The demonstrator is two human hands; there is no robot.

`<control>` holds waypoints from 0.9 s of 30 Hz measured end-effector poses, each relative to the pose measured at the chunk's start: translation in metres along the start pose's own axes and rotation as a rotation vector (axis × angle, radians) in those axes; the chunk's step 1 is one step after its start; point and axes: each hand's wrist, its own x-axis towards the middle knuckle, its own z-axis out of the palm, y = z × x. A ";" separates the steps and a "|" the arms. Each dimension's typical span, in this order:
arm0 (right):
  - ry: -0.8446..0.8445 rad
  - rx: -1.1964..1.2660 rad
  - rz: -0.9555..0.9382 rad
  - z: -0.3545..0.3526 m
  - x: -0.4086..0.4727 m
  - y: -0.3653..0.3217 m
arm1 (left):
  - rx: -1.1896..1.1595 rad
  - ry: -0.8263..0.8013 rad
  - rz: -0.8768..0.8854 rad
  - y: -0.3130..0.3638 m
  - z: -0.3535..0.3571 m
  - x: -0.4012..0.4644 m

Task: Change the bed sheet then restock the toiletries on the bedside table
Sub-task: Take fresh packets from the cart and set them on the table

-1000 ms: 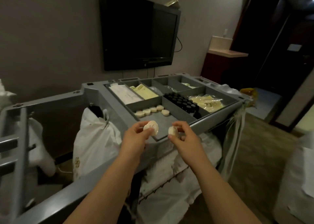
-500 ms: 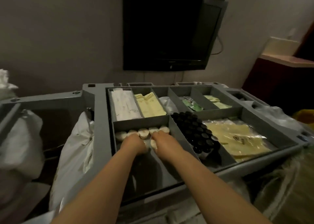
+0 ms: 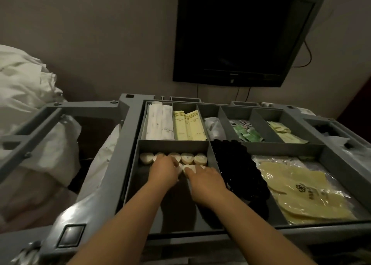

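The grey cart tray (image 3: 226, 143) has several compartments. Its near left compartment holds a row of round cream soaps (image 3: 186, 157) along the far wall. My left hand (image 3: 163, 172) and my right hand (image 3: 204, 181) both reach into this compartment, just in front of that row. Each hand has its fingers on a round soap: the left one's soap (image 3: 179, 168) is mostly hidden, and the right one's soap (image 3: 189, 168) lies under the fingertips on the compartment floor.
Other compartments hold white packets (image 3: 159, 122), yellow packets (image 3: 188, 127), small green sachets (image 3: 250, 133), black bottle caps (image 3: 236, 164) and bagged yellow items (image 3: 297, 188). A dark TV (image 3: 239, 33) hangs on the wall behind. White linen (image 3: 24, 83) is piled at the left.
Both hands, each with a round soap, went from in front of the cart down into the soap compartment. My view has moved closer over the tray.
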 end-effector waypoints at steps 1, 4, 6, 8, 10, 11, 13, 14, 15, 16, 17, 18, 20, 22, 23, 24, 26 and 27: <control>0.002 0.006 0.005 0.000 0.001 0.000 | 0.034 -0.011 0.009 0.001 0.000 -0.001; 0.037 0.094 0.047 -0.005 -0.002 0.000 | 0.096 -0.029 0.067 -0.001 0.000 -0.006; 0.122 0.188 0.090 -0.017 -0.005 -0.007 | 0.087 0.035 0.113 -0.006 -0.007 -0.013; 0.244 0.236 0.096 -0.037 -0.007 -0.026 | 0.093 0.173 0.168 -0.015 -0.022 -0.023; 0.338 0.261 0.035 -0.061 -0.007 -0.062 | 0.122 0.334 0.174 -0.036 -0.049 -0.036; 0.375 0.267 -0.018 -0.074 -0.005 -0.086 | 0.131 0.404 0.144 -0.052 -0.068 -0.043; 0.420 0.268 -0.161 -0.097 -0.002 -0.148 | 0.140 0.508 0.028 -0.101 -0.115 -0.067; 0.429 0.267 -0.246 -0.107 0.000 -0.187 | 0.141 0.551 -0.051 -0.134 -0.139 -0.084; 0.437 0.267 -0.335 -0.115 -0.001 -0.231 | 0.145 0.589 -0.137 -0.173 -0.161 -0.105; 0.443 0.272 -0.428 -0.121 -0.004 -0.281 | 0.153 0.626 -0.229 -0.217 -0.182 -0.131; 0.439 0.285 -0.519 -0.124 -0.010 -0.333 | 0.164 0.655 -0.325 -0.262 -0.199 -0.159; 0.417 0.304 -0.609 -0.126 -0.020 -0.385 | 0.170 0.666 -0.428 -0.307 -0.214 -0.192; 0.358 0.325 -0.787 -0.125 -0.045 -0.487 | 0.138 0.634 -0.643 -0.390 -0.235 -0.259; 0.325 0.313 -0.954 -0.121 -0.073 -0.576 | 0.074 0.537 -0.828 -0.456 -0.247 -0.326; 0.315 0.316 -1.018 -0.120 -0.084 -0.614 | 0.063 0.492 -0.893 -0.483 -0.252 -0.354; 0.296 0.323 -1.068 -0.118 -0.093 -0.649 | 0.063 0.458 -0.943 -0.508 -0.256 -0.378; 0.232 0.325 -1.135 -0.111 -0.104 -0.707 | 0.058 0.433 -1.010 -0.547 -0.264 -0.413; 0.198 0.318 -1.158 -0.105 -0.106 -0.733 | 0.049 0.440 -1.032 -0.565 -0.269 -0.424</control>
